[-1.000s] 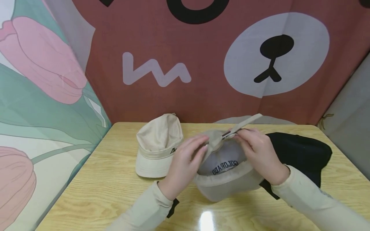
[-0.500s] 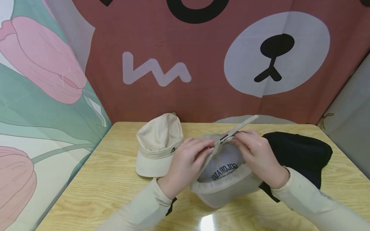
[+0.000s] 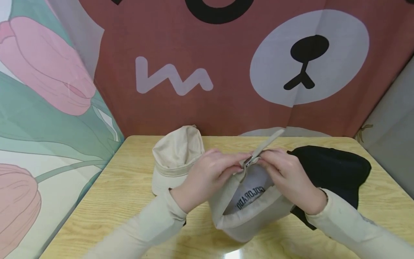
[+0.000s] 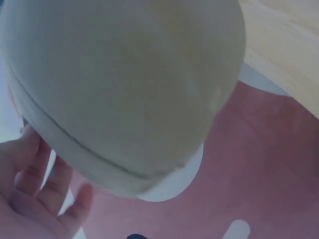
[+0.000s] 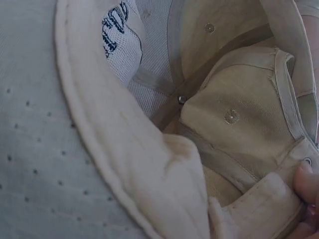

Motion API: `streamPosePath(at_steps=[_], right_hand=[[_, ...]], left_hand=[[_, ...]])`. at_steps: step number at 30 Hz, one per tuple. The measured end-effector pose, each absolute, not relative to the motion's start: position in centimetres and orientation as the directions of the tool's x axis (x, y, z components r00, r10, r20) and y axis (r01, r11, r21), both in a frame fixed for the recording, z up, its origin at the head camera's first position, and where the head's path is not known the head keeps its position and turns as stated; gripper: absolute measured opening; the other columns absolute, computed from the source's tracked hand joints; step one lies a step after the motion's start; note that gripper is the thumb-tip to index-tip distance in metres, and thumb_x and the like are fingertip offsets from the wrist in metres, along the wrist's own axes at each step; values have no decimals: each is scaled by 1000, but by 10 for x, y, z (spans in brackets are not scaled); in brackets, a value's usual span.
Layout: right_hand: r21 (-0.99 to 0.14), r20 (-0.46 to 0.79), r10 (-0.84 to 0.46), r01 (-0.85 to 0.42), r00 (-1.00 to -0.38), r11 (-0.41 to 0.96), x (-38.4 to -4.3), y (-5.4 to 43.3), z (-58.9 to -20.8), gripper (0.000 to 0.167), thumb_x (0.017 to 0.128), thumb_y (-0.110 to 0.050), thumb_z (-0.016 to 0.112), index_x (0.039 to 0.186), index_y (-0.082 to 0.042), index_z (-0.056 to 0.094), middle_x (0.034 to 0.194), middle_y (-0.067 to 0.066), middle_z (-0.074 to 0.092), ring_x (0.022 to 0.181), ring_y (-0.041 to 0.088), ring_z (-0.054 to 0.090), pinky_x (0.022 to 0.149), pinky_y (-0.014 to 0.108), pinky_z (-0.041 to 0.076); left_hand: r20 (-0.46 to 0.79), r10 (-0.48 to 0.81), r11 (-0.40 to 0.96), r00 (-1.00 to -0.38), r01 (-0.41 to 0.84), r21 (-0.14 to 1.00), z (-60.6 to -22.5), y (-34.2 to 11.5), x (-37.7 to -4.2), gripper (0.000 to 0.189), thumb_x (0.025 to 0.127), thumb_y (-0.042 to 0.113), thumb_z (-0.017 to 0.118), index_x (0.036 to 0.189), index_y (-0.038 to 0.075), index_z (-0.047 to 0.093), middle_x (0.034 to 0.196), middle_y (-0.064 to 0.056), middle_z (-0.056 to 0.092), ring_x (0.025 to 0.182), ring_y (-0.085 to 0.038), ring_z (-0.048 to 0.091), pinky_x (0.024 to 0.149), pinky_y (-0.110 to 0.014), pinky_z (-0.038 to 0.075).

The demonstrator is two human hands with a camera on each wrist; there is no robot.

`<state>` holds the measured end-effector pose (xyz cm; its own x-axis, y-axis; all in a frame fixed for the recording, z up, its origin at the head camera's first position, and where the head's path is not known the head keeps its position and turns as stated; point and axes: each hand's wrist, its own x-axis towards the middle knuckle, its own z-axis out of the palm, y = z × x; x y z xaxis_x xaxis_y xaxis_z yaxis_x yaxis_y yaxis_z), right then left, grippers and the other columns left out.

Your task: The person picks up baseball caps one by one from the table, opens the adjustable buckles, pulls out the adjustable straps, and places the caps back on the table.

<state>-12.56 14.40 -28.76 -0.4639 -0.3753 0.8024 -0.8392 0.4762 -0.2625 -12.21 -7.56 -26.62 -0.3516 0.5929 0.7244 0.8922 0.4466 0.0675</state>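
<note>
A beige-grey cap (image 3: 258, 223) is held over the table with its opening toward me and its brim low. Reversed "COLORADO" stitching shows inside it. My left hand (image 3: 207, 176) pinches the back strap beside a metal buckle (image 3: 248, 160). On the buckle's other side, the fingers of my right hand (image 3: 289, 176) pinch the strap, whose loose end (image 3: 270, 142) sticks up to the right. The left wrist view shows the outside of the crown (image 4: 124, 89). In the right wrist view, a fingertip (image 5: 306, 181) presses the strap near an eyelet; the perforated brim (image 5: 40, 139) fills the left.
A cream cap (image 3: 178, 147) stands at the back left, partly behind my left hand. A black cap (image 3: 333, 169) lies at the right, partly behind my right forearm. The wooden table (image 3: 106, 205) ends against a printed cloth backdrop (image 3: 226, 111).
My left hand has moved right along the strap, closer to the buckle and the right hand. The cap has tilted, its brim side dropping slightly. The strap's loose end has shifted a little left.
</note>
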Motion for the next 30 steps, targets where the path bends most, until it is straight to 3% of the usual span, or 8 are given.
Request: streamPosePath(at_steps=[6,12,19,25,29,30], right_hand=[[-245,795,-411,-857,-446,454,-125,143,-287,44,98,-39,42,95,-6,71,92,3,71,87,23,63,79,21,45],[-215,795,-444,-876,-414,432,-123,140,-286,41,99,-38,42,91,-9,70,89,0,70,84,20,62,78,21,45],[-187,811,-447,-891,-378,415,-122,135,-287,40,102,-34,42,90,-6,68,85,-1,69,78,18,62,78,24,45],[-190,794,-454,-874,-405,448,-123,135,-288,44,103,-34,38,95,-5,70,87,0,70,78,18,63,73,32,49],[-217,766,-462,-857,-446,468,-123,135,-288,10,94,-4,61,96,-6,70,89,1,71,79,16,62,70,40,52],[-223,760,-464,-853,-456,472,-123,135,-288,14,88,5,65,96,-5,70,90,1,71,79,16,62,70,40,52]], left_hand=[[693,665,357,-279,933,33,-262,-80,-130,36,81,15,77,115,6,69,91,2,73,78,-5,67,76,-19,49],[630,729,269,-267,958,95,-250,-82,-136,30,80,13,79,105,8,65,78,5,65,71,-3,59,73,-11,45],[584,759,317,-288,947,55,-245,-79,-135,24,81,21,79,91,13,58,77,10,59,66,-1,52,63,-11,41],[573,752,363,-326,930,53,-247,-77,-135,22,83,23,77,87,16,57,78,13,60,64,0,52,59,-13,40],[571,746,387,-341,921,44,-248,-77,-135,22,83,25,76,86,17,56,75,13,58,62,-1,51,56,-14,39],[566,748,390,-346,920,47,-248,-77,-135,22,84,26,76,86,17,56,74,13,57,62,-1,50,55,-14,39]])
